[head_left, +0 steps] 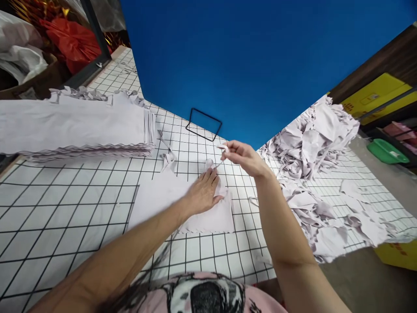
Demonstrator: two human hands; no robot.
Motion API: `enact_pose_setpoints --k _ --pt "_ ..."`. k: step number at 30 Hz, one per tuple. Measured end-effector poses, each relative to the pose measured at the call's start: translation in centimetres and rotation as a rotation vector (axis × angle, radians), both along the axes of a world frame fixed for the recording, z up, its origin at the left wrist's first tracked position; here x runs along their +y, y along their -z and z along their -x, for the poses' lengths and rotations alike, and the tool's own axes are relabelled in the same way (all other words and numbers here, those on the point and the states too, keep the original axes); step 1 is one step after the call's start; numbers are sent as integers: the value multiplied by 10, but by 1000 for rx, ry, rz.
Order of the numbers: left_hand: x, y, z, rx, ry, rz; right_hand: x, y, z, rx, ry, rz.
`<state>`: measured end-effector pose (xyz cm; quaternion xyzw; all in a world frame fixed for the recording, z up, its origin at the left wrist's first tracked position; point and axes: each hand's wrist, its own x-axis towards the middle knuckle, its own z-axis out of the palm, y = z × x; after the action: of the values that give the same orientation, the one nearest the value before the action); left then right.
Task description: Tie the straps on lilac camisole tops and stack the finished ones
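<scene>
My left hand [203, 193] lies flat with its fingers stretched out on a pale, folded-looking piece of fabric [156, 193], pressing it to the table. Just beyond its fingertips, my right hand [243, 157] is raised a little and pinches a thin white fabric strip [223, 148]. The strip's end curls out of the fingers, and a narrow length runs down toward the fabric edge near my left fingertips. Small fabric loops [168, 160] lie at the far edge of the piece.
A thick stack of pale cut fabric [71, 121] stands on the left of the grid-patterned table [107, 195]. Heaped fabric scraps [309, 139] cover the right side. A black wire frame [204, 125] is ahead, against a large blue panel [221, 56]. Yellow boxes [374, 95] stand at right.
</scene>
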<state>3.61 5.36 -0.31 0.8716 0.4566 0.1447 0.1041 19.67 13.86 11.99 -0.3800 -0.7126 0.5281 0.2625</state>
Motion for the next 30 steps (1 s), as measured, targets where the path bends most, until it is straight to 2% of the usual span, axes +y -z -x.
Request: enact_pose_setpoints --k 3,5,6,8,12,14,18,22,26,30 --pt "1 -1 1 24 14 81 -46 -17 -17 -211 -359 35" --pt "1 0 2 46 20 104 -69 -14 -27 -324 -473 88" --pt "1 0 2 51 14 96 -76 -10 -31 -346 -468 102" --pt "0 2 2 53 10 62 -81 1 -38 -343 -325 102" --pt "-1 0 3 50 26 6 -61 27 -37 -336 147 98" --pt "-1 -2 3 54 27 -6 -48 41 -28 -398 238 137" --pt "-1 -3 3 62 23 4 -34 62 -3 -472 310 179" --pt "0 -4 3 63 39 15 -38 71 7 -411 374 204" --pt "1 -5 2 40 49 20 -51 65 3 -282 387 249" --pt "2 -3 2 17 68 34 -73 49 -4 -52 270 380"
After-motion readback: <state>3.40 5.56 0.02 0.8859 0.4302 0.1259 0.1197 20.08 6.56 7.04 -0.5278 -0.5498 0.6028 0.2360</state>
